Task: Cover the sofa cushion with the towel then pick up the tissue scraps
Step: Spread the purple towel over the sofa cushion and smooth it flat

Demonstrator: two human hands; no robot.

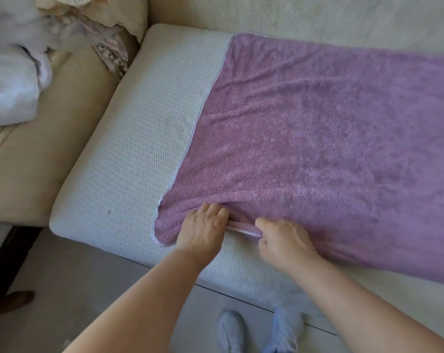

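Both hands pinch the near hem of the purple towel (330, 138): the left hand (203, 230) nearer the free corner, the right hand (284, 240) just beside it, each closed on the white-piped edge. The towel's long axis runs off to the right, leaving the white knit sofa cushion (129, 138) bare to the left of the grip, so I'd judge a leftward pull comes next. No tissue scraps are visible; crumpled clothes (14, 80) lie on the beige sofa arm.

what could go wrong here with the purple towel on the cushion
The towel leaves a wide strip of the sofa cushion bare on the left, so it may end up only partly covered. The left hand and right hand both grip its near hem close together; a hard pull could bunch it or drag it over the front edge.
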